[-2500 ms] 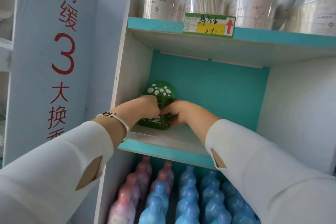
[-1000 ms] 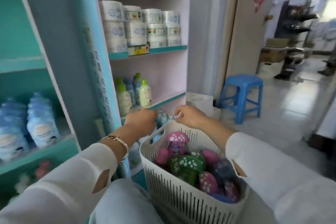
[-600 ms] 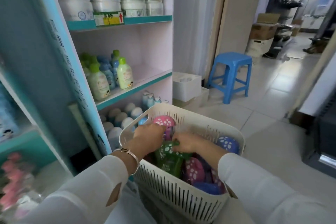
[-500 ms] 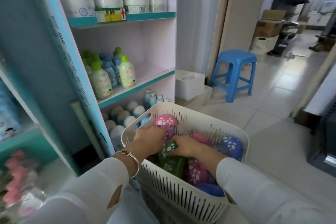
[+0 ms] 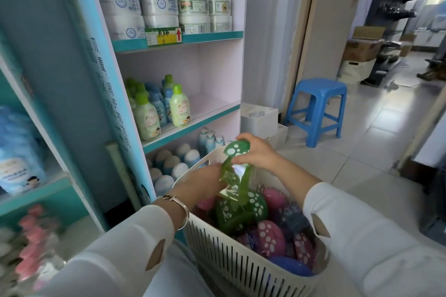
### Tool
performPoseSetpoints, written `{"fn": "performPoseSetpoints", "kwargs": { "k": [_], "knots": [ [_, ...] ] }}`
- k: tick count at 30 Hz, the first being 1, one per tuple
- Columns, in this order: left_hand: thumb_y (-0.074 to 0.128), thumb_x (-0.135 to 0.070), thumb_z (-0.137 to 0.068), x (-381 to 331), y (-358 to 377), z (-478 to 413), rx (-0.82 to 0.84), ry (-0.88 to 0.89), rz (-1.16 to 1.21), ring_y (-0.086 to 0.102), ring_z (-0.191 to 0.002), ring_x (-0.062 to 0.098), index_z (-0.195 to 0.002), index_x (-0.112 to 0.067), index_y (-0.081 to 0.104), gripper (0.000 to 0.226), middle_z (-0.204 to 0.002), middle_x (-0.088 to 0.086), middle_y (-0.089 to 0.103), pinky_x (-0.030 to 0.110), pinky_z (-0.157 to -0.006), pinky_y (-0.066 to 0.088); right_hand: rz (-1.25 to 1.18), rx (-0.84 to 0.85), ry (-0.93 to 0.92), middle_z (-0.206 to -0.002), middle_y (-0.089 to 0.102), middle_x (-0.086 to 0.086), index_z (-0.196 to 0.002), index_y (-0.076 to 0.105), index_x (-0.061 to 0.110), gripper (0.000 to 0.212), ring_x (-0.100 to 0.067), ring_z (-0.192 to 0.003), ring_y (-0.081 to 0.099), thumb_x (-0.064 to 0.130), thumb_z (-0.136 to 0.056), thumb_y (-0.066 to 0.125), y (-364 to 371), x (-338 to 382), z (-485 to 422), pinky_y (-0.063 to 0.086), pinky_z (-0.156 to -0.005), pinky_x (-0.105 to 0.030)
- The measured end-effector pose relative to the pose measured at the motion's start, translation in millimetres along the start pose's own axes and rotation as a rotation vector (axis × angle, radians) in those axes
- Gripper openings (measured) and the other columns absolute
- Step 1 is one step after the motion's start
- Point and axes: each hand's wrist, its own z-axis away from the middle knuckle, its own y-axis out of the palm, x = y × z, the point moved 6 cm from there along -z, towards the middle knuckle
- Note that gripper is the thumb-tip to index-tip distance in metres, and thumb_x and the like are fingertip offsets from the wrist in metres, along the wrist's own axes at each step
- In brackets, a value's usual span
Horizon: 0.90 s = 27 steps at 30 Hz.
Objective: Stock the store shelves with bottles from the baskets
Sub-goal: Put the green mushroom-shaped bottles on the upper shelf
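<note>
A white slatted basket (image 5: 241, 267) sits in front of me, filled with several mushroom-shaped bottles in pink, green and blue. A green mushroom bottle (image 5: 235, 171) with a white-dotted cap is lifted above the basket's far rim. My right hand (image 5: 255, 152) grips its cap from the right. My left hand (image 5: 205, 182) holds its lower body from the left, a bracelet on the wrist.
A shelf unit (image 5: 193, 116) on the left carries green and blue lotion bottles (image 5: 179, 107), with white jars (image 5: 156, 0) above and round-capped bottles below. A blue stool (image 5: 316, 108) and white boxes (image 5: 259, 119) stand on the tiled floor behind the basket.
Earlier both hands set a green bottle on a shelf, then turned to the basket. Since half a second ago they have raised a green mushroom bottle up out of the basket.
</note>
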Motion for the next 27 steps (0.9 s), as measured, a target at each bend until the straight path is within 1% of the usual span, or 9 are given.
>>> {"fn": "performPoseSetpoints", "kwargs": {
  "k": [4,7,9,12,16,19,23,25,27],
  "knots": [
    [0.057,-0.033,-0.089,1,-34,9,-0.066,0.01,0.21,0.056,-0.112,0.025,-0.13,-0.012,0.04,0.048,-0.124,0.007,0.058,0.032,-0.094,0.044,-0.392,0.035,0.013,-0.114,0.059,-0.005,-0.118,0.053,0.027,0.059,-0.021,-0.102,0.06,0.008,-0.069,0.081,-11,16,-1,0.052,-0.092,-0.036],
    [0.064,-0.029,-0.086,5,-51,23,-0.012,0.048,0.638,0.06,-0.109,0.023,-0.134,-0.015,0.036,0.058,-0.12,0.005,0.06,0.035,-0.098,0.047,-0.584,0.106,-0.017,-0.112,0.062,-0.01,-0.116,0.056,0.023,0.054,-0.025,-0.1,0.063,0.001,-0.071,0.077,-11,39,0,0.054,-0.089,-0.04],
    [0.066,-0.021,-0.085,10,-62,35,-0.025,0.069,0.826,0.062,-0.101,0.019,-0.132,-0.015,0.038,0.055,-0.112,0.001,0.061,0.03,-0.088,0.053,-0.621,0.122,-0.03,-0.115,0.064,-0.011,-0.117,0.058,0.023,0.054,-0.028,-0.103,0.064,0.002,-0.071,0.077,-9,55,1,0.053,-0.091,-0.043],
    [0.066,-0.013,-0.085,21,-84,50,-0.112,0.052,0.851,0.06,-0.092,0.013,-0.129,-0.01,0.04,0.051,-0.103,-0.002,0.06,0.019,-0.074,0.052,-0.637,0.108,-0.078,-0.114,0.064,-0.008,-0.117,0.056,0.019,0.05,-0.023,-0.099,0.065,0.003,-0.074,0.075,-6,81,5,0.055,-0.088,-0.037],
    [0.065,-0.011,-0.085,33,-121,72,-0.233,0.047,0.838,0.06,-0.101,0.021,-0.128,-0.007,0.042,0.048,-0.11,0.005,0.061,0.034,-0.092,0.05,-0.745,0.069,-0.135,-0.102,0.059,0.002,-0.12,0.046,0.022,0.05,-0.014,-0.087,0.063,0.004,-0.08,0.07,-4,120,12,0.055,-0.076,-0.028],
    [0.063,-0.009,-0.087,44,-153,91,-0.357,0.055,0.869,0.058,-0.098,0.02,-0.123,-0.012,0.043,0.041,-0.103,0.003,0.06,0.029,-0.084,0.052,-0.817,0.076,-0.139,-0.109,0.059,0.002,-0.126,0.039,0.027,0.051,-0.018,-0.092,0.064,0.013,-0.085,0.068,3,143,13,0.055,-0.077,-0.031],
    [0.066,-0.015,-0.085,76,-194,121,-0.58,0.011,0.869,0.06,-0.101,0.025,-0.125,-0.011,0.042,0.047,-0.113,0.009,0.06,0.037,-0.091,0.05,-0.745,0.165,-0.151,-0.104,0.066,-0.001,-0.119,0.053,0.021,0.03,-0.02,-0.089,0.065,0.026,-0.091,0.061,29,181,15,0.052,-0.085,-0.036],
    [0.067,-0.017,-0.085,94,-212,142,-0.673,0.007,0.871,0.059,-0.097,0.023,-0.12,-0.015,0.044,0.042,-0.11,0.008,0.06,0.034,-0.088,0.049,-0.729,0.229,-0.201,-0.095,0.068,0.002,-0.105,0.06,0.022,0.014,-0.015,-0.083,0.064,0.024,-0.092,0.059,45,212,18,0.052,-0.081,-0.033],
    [0.066,-0.017,-0.085,110,-228,165,-0.742,0.001,0.836,0.058,-0.096,0.022,-0.118,-0.015,0.043,0.04,-0.11,0.008,0.059,0.035,-0.086,0.049,-0.712,0.269,-0.271,-0.093,0.067,0.003,-0.102,0.059,0.02,0.013,-0.012,-0.082,0.064,0.016,-0.09,0.061,59,249,20,0.053,-0.078,-0.03]
  ]
}}
